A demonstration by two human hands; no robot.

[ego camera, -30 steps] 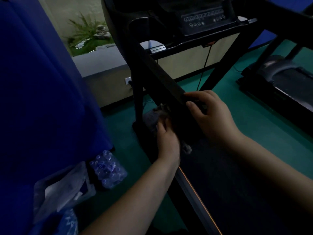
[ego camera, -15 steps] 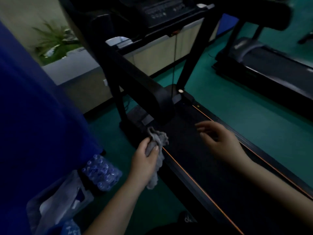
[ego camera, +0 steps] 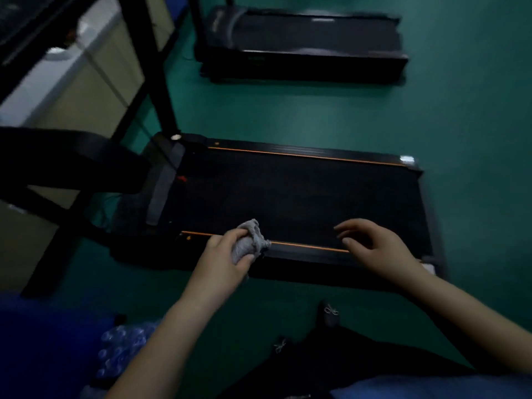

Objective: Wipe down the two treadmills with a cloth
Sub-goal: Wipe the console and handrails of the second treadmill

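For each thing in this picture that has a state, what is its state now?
Cloth: bunched up, gripped in the left hand, at the near treadmill's side rail.
Right hand: empty, fingers loosely curled, over the belt.
Far treadmill: flat on the floor, untouched.

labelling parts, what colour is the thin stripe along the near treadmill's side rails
Orange stripe on the black near treadmill, in the head view.

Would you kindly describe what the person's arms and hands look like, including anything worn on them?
Both forearms are bare, with no sleeve reaching them in view. The left hand and right hand wear no gloves, and no rings, watch or bracelet are visible in this dim, slightly blurred picture.
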